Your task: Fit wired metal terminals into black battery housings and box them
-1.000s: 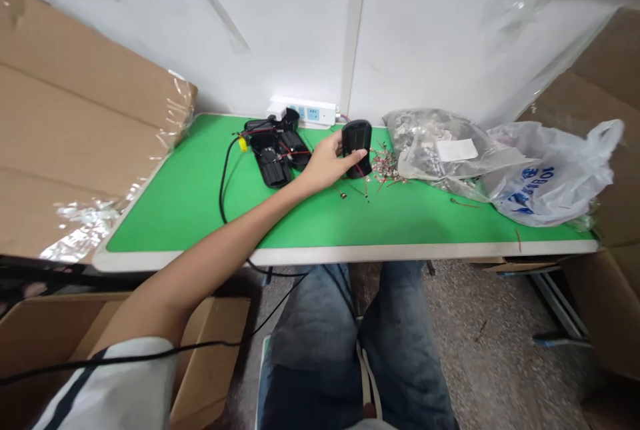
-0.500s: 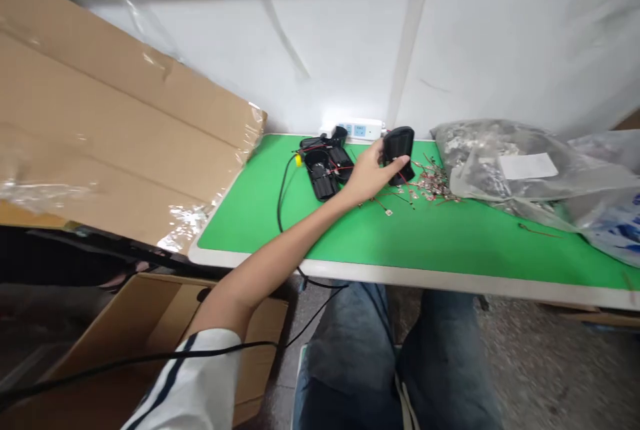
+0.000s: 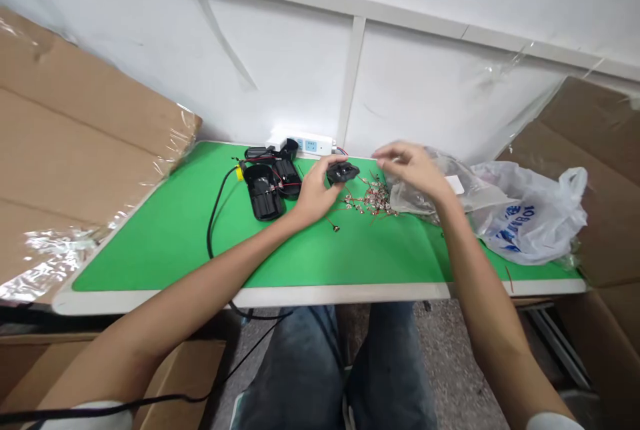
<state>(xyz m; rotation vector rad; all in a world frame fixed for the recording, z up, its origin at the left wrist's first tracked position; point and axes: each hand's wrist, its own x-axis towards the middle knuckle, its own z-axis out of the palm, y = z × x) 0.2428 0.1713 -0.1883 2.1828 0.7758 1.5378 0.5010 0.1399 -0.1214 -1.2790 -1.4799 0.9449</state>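
My left hand (image 3: pixel 320 190) grips a black plastic part (image 3: pixel 343 172) above the green mat, its fingers and thumb around the near side. To its right, my right hand (image 3: pixel 410 167) is raised over the edge of the clear plastic bag (image 3: pixel 425 207); its fingers are bent and somewhat blurred, and whether they hold anything small is not clear. Below and between the hands lies a pile of small wired parts (image 3: pixel 377 198). Several black housings (image 3: pixel 265 193) with red wires lie left of my left hand.
A white power strip (image 3: pixel 317 145) stands against the wall. A white plastic bag (image 3: pixel 535 217) sits at the right. Cardboard (image 3: pixel 75 150) leans at the left, and a black cable (image 3: pixel 213 217) crosses the green table (image 3: pixel 165 237).
My right hand has come into view above the clear bag. The black part in my left hand has been tilted to show a narrower side. The camera view has shifted rightward.
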